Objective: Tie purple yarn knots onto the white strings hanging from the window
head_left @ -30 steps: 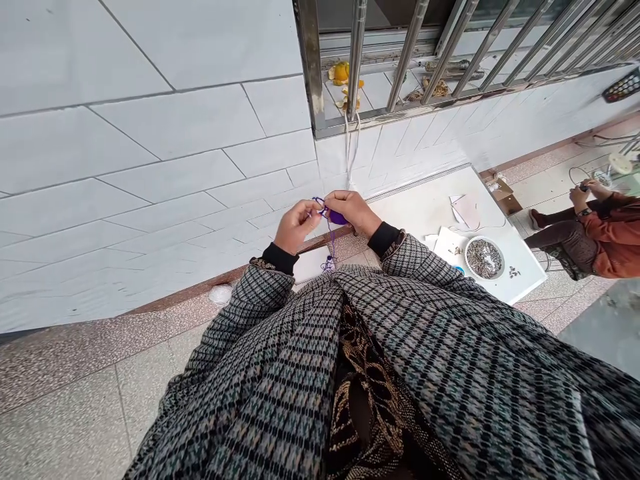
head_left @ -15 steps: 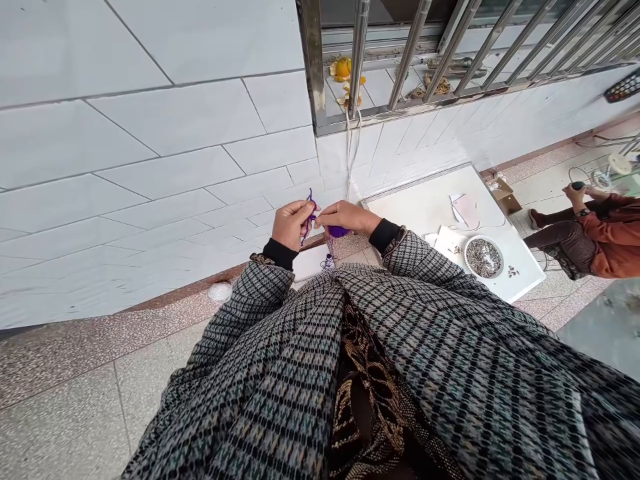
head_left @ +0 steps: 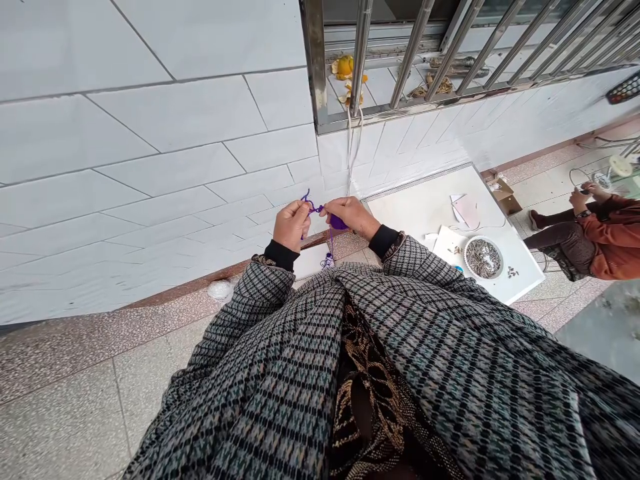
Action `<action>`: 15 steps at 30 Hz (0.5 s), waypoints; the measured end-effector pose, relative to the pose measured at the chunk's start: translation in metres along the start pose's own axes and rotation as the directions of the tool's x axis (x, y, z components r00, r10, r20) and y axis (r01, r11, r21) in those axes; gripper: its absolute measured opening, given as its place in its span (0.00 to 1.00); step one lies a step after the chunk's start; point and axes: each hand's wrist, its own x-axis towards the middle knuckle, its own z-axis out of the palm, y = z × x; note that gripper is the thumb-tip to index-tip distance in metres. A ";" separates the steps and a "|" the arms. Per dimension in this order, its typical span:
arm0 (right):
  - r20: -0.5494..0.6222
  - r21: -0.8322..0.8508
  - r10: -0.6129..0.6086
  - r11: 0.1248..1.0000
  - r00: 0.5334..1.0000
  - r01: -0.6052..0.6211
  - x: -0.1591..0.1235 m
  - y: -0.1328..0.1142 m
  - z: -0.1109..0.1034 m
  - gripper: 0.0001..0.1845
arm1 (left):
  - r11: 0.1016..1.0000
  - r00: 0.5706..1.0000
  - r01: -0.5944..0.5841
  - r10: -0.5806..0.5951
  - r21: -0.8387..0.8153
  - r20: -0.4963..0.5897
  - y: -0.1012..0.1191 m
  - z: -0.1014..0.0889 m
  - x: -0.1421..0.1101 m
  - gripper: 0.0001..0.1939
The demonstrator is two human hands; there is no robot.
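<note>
Purple yarn (head_left: 315, 209) runs in a short looped stretch between my two hands. My left hand (head_left: 291, 225) pinches one end of it between thumb and fingers, and a loose tail sticks up above the thumb. Thumb and forefinger of my right hand (head_left: 350, 215) are closed on the other end. A ball of purple yarn (head_left: 338, 222) sits under my right palm, partly hidden by the fingers. From there a strand drops to a small dark purple tangle (head_left: 327, 260) in front of my coat. Whether a hook is in my fingers, I cannot make out.
To the right stands a white table (head_left: 425, 193) bearing a bowl of seeds (head_left: 483, 258) and papers. A barred window (head_left: 395, 80) with orange peel (head_left: 344, 67) on its sill is ahead. A person in orange (head_left: 607, 233) sits at far right.
My hands have drawn slightly apart, and the yarn between them now stretches sideways. The right hand has risen a little. The seated person's hands have shifted.
</note>
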 end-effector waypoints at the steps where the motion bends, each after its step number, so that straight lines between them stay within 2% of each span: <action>1: -0.048 0.002 -0.026 1.000 0.999 0.026 0.001 0.002 0.000 0.14 | 1.000 1.000 0.023 -0.023 -0.007 0.001 -0.001 0.001 0.000 0.20; 3: -0.127 -0.041 -0.074 0.997 0.989 0.070 0.001 0.004 0.000 0.13 | 0.999 0.999 0.041 -0.041 -0.026 -0.019 -0.003 0.003 -0.001 0.19; 5: -0.118 -0.107 -0.102 0.990 0.988 0.089 0.000 0.005 -0.003 0.14 | 0.999 0.997 0.015 -0.019 -0.049 -0.075 -0.004 0.005 0.000 0.17; 8: 0.094 -0.090 0.021 0.996 0.995 -0.013 -0.002 0.006 -0.008 0.17 | 0.996 0.984 -0.052 0.038 -0.073 -0.172 -0.005 0.006 0.000 0.14; 10: 0.240 -0.021 0.155 0.988 0.958 -0.155 -0.003 0.008 -0.011 0.15 | 0.990 0.985 -0.062 0.040 -0.124 -0.170 -0.004 0.005 0.001 0.14; 12: 0.293 0.009 0.234 0.969 0.927 -0.247 -0.003 0.013 -0.015 0.13 | 0.975 0.993 -0.022 -0.004 -0.219 -0.116 -0.001 0.001 0.002 0.15; 15: 0.290 0.001 0.269 0.960 0.918 -0.281 -0.001 0.023 -0.022 0.10 | 0.934 0.996 0.029 -0.058 -0.357 -0.071 0.007 -0.012 0.006 0.15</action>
